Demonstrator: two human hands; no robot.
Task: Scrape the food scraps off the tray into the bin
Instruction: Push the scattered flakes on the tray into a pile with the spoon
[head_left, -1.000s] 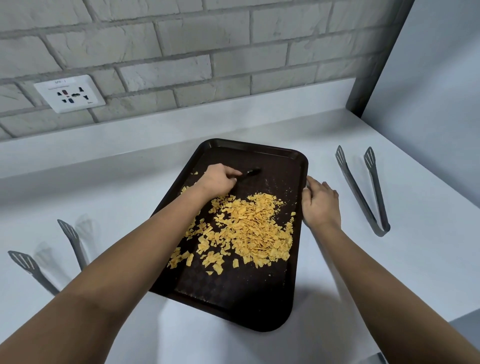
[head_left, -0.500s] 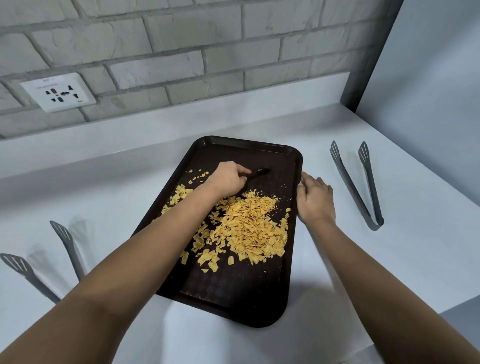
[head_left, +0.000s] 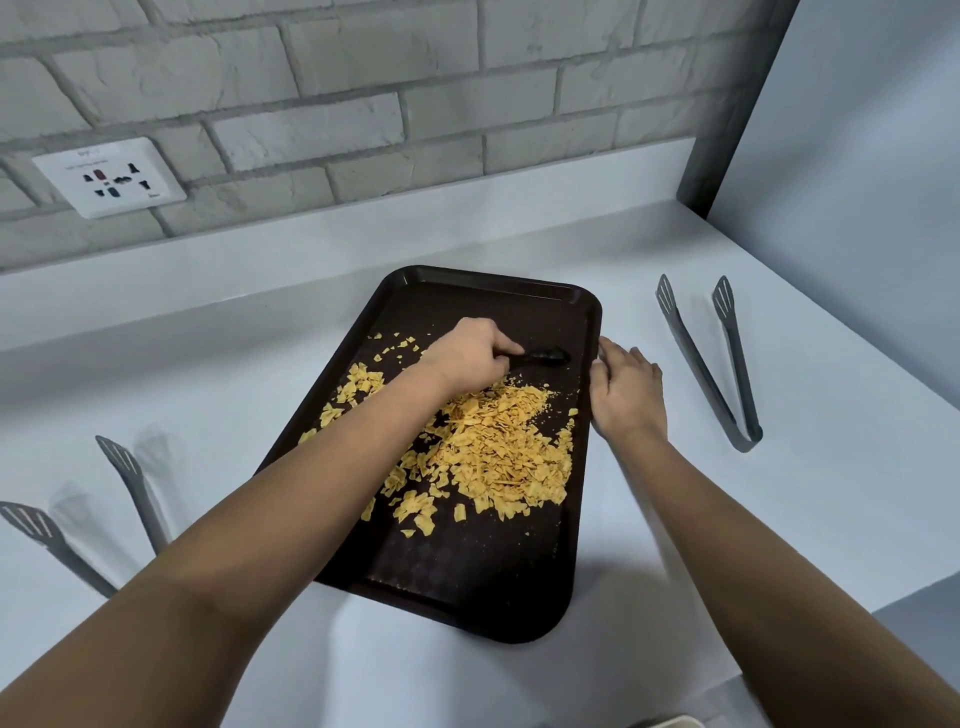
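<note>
Two bare arms reach forward from the bottom of the view over a white counter (head_left: 727, 519). The left arm comes in from the low left corner and slants up across the dark tray (head_left: 467, 582). The right arm comes in from the low right corner and runs up along the tray's right side.

The tray lies flat on the counter, turned a little, with its near corner close to the counter's front edge. The near part of the tray is mostly bare. In the middle is a heap of yellow food scraps (head_left: 498, 457), with more small bits spread to the left under the left arm.

The left hand (head_left: 467, 356) is curled into a fist, knuckles up, past the heap. It is closed around the handle of a black spoon (head_left: 543, 357). The spoon's bowl pokes out to the right and rests on the tray just beyond the scraps.

The right hand (head_left: 626, 392) lies palm down, fingers pointing away, pressed against the tray's right rim. Its fingers are loose and flat, not wrapped around anything.

Grey tongs (head_left: 727, 374) lie to the right. Another pair of tongs (head_left: 130, 483) lies far left. Behind is a brick wall (head_left: 363, 104) with a white socket (head_left: 109, 176).
</note>
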